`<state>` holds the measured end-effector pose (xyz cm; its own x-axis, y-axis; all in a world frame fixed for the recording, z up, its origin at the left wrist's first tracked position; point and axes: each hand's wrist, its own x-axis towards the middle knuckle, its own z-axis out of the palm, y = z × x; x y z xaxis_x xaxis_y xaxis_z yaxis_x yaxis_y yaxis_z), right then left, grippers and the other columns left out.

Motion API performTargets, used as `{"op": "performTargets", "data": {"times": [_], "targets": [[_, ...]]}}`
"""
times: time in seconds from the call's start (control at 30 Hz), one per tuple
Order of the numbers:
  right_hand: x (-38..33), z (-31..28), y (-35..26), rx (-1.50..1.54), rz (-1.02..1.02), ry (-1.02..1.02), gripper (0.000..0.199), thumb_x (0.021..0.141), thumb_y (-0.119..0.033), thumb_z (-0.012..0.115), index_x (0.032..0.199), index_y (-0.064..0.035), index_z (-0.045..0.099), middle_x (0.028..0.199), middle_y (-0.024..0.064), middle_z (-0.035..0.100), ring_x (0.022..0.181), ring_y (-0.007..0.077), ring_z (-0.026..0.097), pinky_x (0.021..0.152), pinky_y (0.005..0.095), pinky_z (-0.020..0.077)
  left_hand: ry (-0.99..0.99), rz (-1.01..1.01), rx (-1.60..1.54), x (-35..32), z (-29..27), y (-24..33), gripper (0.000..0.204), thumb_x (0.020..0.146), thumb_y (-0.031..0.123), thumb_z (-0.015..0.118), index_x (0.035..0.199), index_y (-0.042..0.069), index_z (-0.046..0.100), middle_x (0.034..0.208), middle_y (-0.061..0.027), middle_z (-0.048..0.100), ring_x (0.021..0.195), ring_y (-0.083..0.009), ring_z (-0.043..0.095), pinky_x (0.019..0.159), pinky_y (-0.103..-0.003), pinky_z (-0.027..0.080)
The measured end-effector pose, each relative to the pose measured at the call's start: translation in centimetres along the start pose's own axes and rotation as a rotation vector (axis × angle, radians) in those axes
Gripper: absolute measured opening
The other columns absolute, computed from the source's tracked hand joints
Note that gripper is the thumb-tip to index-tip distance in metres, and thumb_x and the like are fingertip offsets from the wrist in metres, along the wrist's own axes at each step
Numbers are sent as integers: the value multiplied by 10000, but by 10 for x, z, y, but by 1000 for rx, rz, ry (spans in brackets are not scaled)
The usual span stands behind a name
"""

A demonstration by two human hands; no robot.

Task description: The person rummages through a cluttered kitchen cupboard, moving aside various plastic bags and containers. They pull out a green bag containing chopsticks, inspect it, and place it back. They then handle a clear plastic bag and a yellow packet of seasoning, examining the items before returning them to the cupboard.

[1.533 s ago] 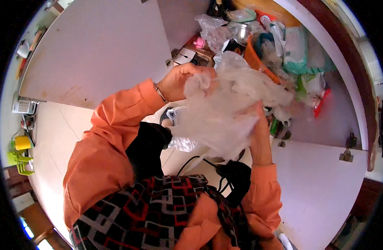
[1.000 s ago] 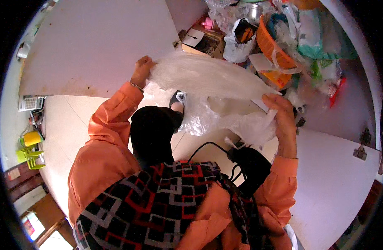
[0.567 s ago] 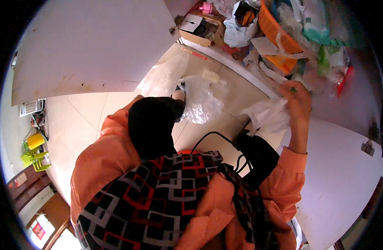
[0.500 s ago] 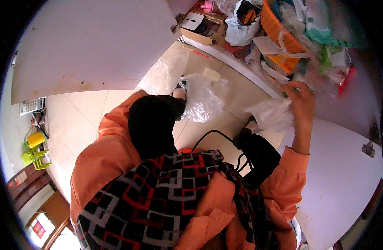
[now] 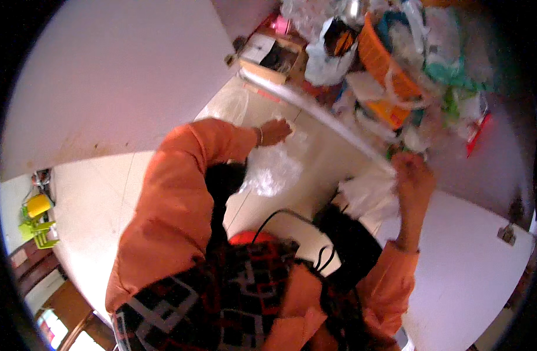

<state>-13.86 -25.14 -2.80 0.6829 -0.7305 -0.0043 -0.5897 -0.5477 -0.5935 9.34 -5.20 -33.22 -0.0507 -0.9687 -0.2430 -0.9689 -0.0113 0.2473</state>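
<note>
My right hand (image 5: 413,175) is closed and raised beside the cupboard opening. A crumpled clear plastic bag (image 5: 369,198) hangs from its fingers. Stretched out over the floor, my left hand (image 5: 274,132) is at the upper end of another clear plastic bag (image 5: 273,171), which lies spread on the tiles. Motion blurs its fingers, and whether they grip that bag does not show. A pale bit of plastic is close to the fingertips.
Ahead right, the low cupboard holds an orange basket (image 5: 387,61), a cardboard box (image 5: 267,57), a white bag (image 5: 329,63) and jumbled plastic. White doors stand ajar at left (image 5: 110,82) and right (image 5: 467,263). A black cable (image 5: 286,212) loops between my legs.
My left arm has swung forward from beside my knee to the bag on the floor. My right hand has come slightly nearer with its bag, fingers more curled. The whole view has shifted.
</note>
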Motion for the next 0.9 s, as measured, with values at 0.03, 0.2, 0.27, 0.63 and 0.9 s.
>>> {"op": "performTargets", "data": {"times": [0.03, 0.2, 0.27, 0.63, 0.9], "targets": [[0, 6, 8, -66, -146, 46, 166, 772, -221, 623, 780, -58, 593, 679, 105, 586, 559, 211, 528, 583, 326, 425, 33, -71, 67, 9, 18, 2, 344, 747, 218, 571, 1024, 24, 507, 1035, -123, 523, 955, -282, 506, 727, -390, 455], [-9, 10, -3, 24, 99, -98, 87, 764, -114, 607, 800, -36, 591, 622, -13, 512, 590, 74, 444, 542, 222, 358, 74, -343, 109, 45, 48, 10, 298, 737, 169, 560, 1017, 68, 548, 1066, -115, 514, 1004, -299, 478, 741, -552, 402], [-3, 13, -3, -31, 147, -138, 83, 762, -104, 609, 803, -36, 586, 622, -17, 506, 594, 68, 440, 542, 212, 352, 41, -386, 157, 53, 51, 9, 263, 724, 152, 563, 978, 80, 564, 1027, -105, 516, 991, -283, 483, 742, -542, 401], [-3, 20, -19, 118, -41, -77, 79, 748, -121, 626, 807, -91, 584, 502, 53, 512, 471, 123, 465, 464, 287, 361, 386, 158, 213, -15, -108, 18, 389, 725, 112, 512, 1113, 92, 506, 1120, -111, 493, 1122, -261, 419, 951, -486, 291], [-5, 31, -15, 61, -71, -106, 83, 749, -141, 615, 781, -89, 560, 513, 75, 517, 453, 198, 485, 456, 327, 357, 551, -599, 645, -9, -198, -67, 587, 724, 181, 567, 1253, 12, 378, 1270, -171, 359, 1201, -340, 324, 982, -516, 252]]}}
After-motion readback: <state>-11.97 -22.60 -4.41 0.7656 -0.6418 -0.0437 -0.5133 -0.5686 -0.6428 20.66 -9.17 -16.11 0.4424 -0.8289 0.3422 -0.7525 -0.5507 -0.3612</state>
